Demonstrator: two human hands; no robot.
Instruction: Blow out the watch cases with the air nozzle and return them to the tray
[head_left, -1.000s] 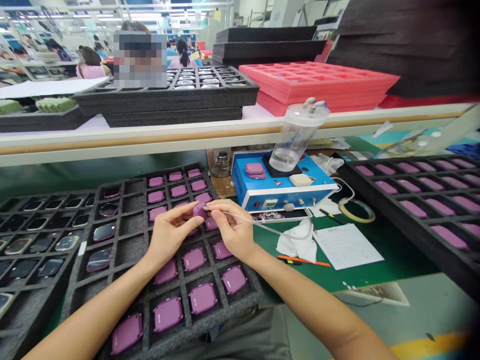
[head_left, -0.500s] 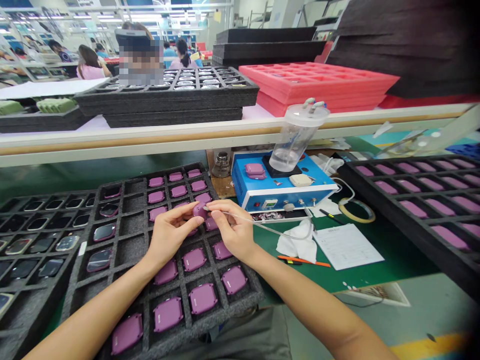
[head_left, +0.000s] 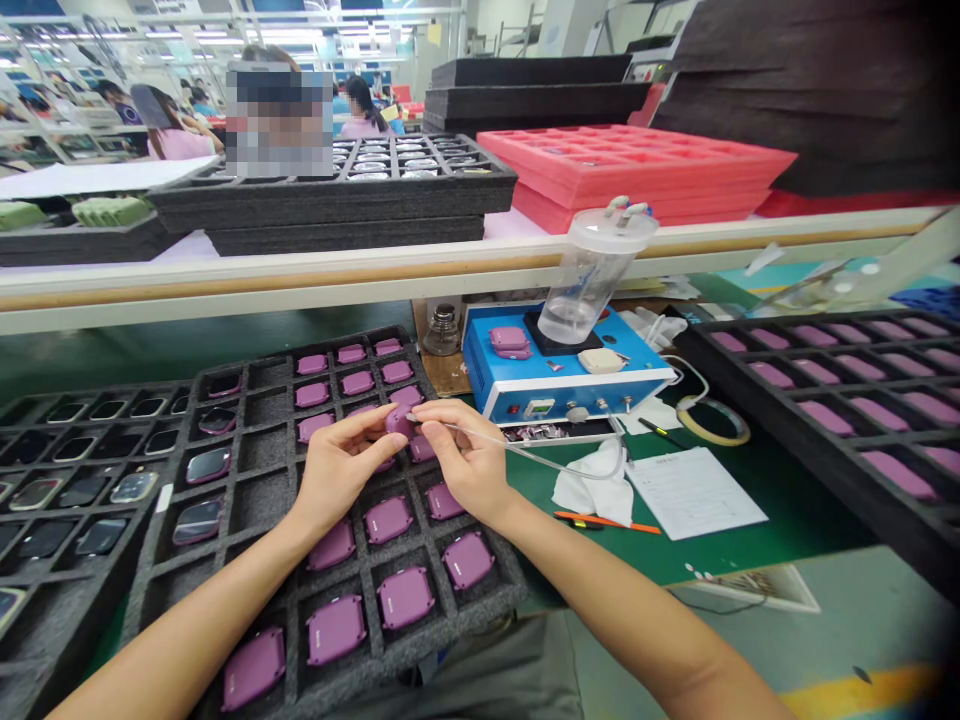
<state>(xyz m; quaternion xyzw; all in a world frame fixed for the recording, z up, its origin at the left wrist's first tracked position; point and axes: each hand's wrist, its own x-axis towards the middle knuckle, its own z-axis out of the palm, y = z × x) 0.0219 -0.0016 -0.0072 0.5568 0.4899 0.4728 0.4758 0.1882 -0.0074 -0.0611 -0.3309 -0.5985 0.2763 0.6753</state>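
Observation:
My left hand (head_left: pixel 337 465) pinches a purple watch case (head_left: pixel 399 421) between thumb and fingers, raised over the dark foam tray (head_left: pixel 262 470). My right hand (head_left: pixel 472 460) is closed on the end of a clear thin tube (head_left: pixel 517 447), its tip held at the right side of the case. Whether the tip touches the case I cannot tell. Below both hands, more purple cases (head_left: pixel 336 628) lie in the tray's compartments. Dark-screened watch faces (head_left: pixel 208 463) fill part of its left column.
A blue machine (head_left: pixel 487 385) carries a clear canister (head_left: pixel 581 285), purple parts (head_left: pixel 510 340) and a beige part (head_left: pixel 601 360). White cloth (head_left: pixel 596 480), paper (head_left: pixel 697 495) and tape (head_left: pixel 714 420) lie to the right. Another tray (head_left: pixel 795 455) stands far right. A shelf edge (head_left: pixel 337 270) crosses ahead.
Both hands, the watch case and the tube look unmoved. Behind the shelf, a few people have shifted slightly.

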